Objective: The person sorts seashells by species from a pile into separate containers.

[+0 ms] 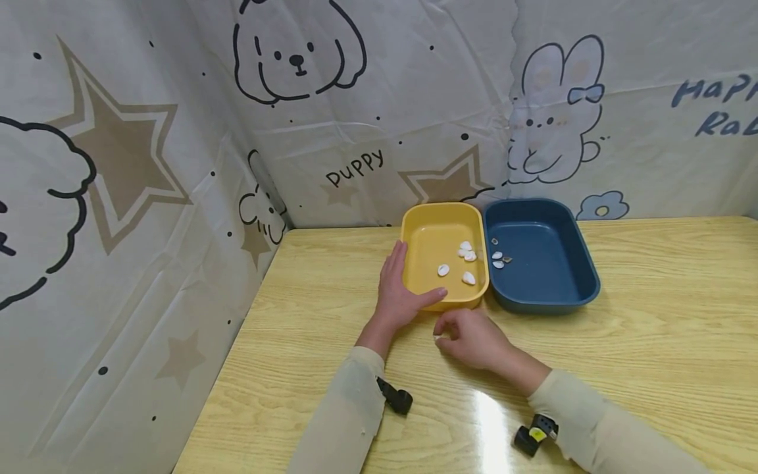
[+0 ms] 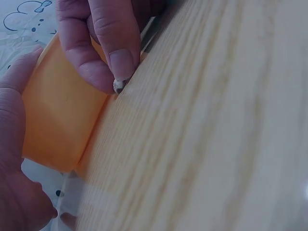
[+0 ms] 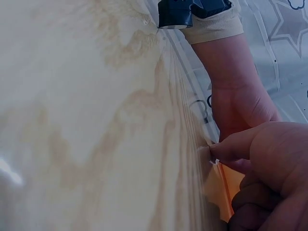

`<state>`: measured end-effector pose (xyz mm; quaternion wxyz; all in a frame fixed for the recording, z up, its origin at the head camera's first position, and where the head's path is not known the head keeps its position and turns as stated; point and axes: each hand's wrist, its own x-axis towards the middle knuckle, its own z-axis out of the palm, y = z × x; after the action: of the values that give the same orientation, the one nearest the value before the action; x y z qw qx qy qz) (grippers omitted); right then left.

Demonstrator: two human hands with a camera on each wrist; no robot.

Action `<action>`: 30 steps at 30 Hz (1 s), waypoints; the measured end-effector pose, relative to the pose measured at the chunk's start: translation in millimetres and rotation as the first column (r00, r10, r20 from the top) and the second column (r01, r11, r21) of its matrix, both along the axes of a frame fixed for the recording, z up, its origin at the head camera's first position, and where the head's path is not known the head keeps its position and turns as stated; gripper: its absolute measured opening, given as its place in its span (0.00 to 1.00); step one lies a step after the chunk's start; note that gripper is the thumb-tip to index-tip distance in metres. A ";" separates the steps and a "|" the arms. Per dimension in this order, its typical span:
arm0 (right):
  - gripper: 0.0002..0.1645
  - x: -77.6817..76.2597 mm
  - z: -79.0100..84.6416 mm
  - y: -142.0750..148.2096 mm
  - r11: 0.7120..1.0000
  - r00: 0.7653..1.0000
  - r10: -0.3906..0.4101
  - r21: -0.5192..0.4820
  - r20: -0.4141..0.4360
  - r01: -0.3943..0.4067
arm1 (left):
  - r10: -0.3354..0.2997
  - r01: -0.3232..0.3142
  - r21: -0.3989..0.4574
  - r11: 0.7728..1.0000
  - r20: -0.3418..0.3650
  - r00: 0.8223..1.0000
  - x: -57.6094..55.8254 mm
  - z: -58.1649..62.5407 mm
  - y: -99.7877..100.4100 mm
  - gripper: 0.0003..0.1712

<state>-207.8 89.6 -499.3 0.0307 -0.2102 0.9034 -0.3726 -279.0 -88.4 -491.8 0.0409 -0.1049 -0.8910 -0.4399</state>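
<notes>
My right hand (image 1: 476, 339) pinches a small white shell (image 2: 118, 86) between thumb and fingertips, just above the table in front of the yellow tray (image 1: 423, 230). My left hand (image 1: 398, 296) rests against that tray's near left corner, its fingers along the outer left side and its thumb over the front rim. Inside the yellow tray lie several white shells (image 1: 468, 278), some bunched near the right wall. The blue tray (image 1: 551, 257) stands beside it on the right, with a few white shells (image 1: 498, 264) and small brown pieces (image 1: 494, 241) along its left side.
Both trays stand at the back of the wood-grain table (image 1: 320, 303), close to a printed curtain (image 1: 379, 79). More curtain hangs along the table's left edge. Dark wrist cameras are strapped over both sleeves (image 1: 349, 401).
</notes>
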 end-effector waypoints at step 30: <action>0.10 5.1 1.2 -3.6 0.999 1.000 -0.028 0.030 0.008 0.028 | -0.002 0.002 0.004 1.000 -0.001 1.000 0.1 -1.0 -0.4 0.69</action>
<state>-202.7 86.0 -498.1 0.0326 -0.1955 0.9116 -0.3601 -278.9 -88.8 -492.8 0.0412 -0.1061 -0.8900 -0.4416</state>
